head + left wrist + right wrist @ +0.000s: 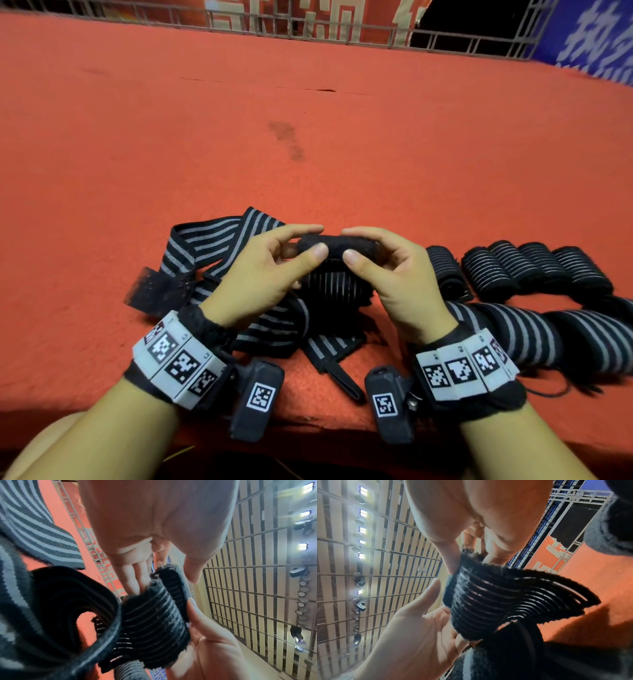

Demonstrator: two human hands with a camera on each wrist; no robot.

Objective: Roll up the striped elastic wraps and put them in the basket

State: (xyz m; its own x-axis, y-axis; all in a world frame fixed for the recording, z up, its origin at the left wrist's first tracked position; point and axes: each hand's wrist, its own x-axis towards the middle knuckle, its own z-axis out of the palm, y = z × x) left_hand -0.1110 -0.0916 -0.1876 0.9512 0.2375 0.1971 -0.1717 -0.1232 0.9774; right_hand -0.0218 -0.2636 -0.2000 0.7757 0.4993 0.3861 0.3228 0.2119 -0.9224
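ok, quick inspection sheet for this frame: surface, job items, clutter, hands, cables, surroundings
Surface: red felt table, dark stain mid-table.
Job's things: wrap end being rolled; loose striped wrap at left; rolled wraps in a row at right; no basket seen.
Clutter: nothing seen.
Grippers: left hand and right hand both pinch the wrap end.
Cables: thin black cable by the right wrist.
Surroundings: metal railing, red and blue banners behind.

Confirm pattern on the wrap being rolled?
Black with thin grey lengthwise stripes, on the wrap; head view shows it best.
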